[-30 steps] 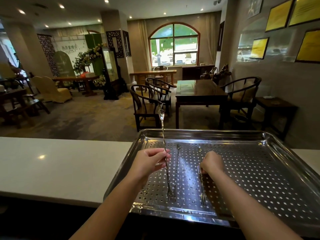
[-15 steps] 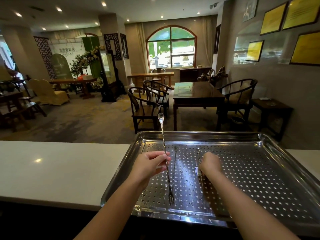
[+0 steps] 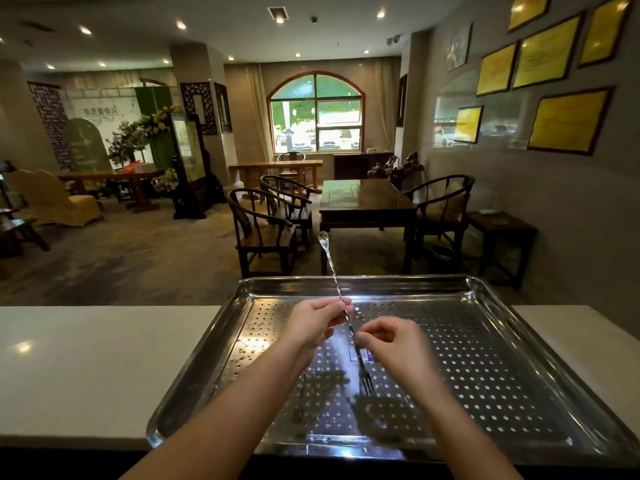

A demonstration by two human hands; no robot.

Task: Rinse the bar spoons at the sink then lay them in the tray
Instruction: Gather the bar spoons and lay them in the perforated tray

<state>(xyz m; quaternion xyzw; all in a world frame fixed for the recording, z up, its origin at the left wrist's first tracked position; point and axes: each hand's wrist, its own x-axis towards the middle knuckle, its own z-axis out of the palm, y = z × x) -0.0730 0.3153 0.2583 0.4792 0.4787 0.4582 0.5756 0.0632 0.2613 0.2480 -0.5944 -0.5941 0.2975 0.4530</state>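
Note:
A long twisted bar spoon (image 3: pixel 334 276) is held up over the perforated steel tray (image 3: pixel 415 281). Its bowl points up past the tray's far rim and its forked end hangs just above the tray floor. My left hand (image 3: pixel 311 327) pinches the shaft near its middle. My right hand (image 3: pixel 398 351) pinches the same shaft a little lower, close to the fork. A faint fork-like end of another spoon (image 3: pixel 298 414) shows on the tray floor beside my left forearm; the rest of it is hidden.
The tray rests on a white counter (image 3: pixel 104 358) that runs left and right of it. Beyond the counter are dark wooden chairs (image 3: pixel 263 230) and a table (image 3: pixel 367 202). No sink is in view.
My right hand left the spoon lying in the tray and moved left onto the shaft of the raised spoon. My left hand and the spoon shifted slightly right.

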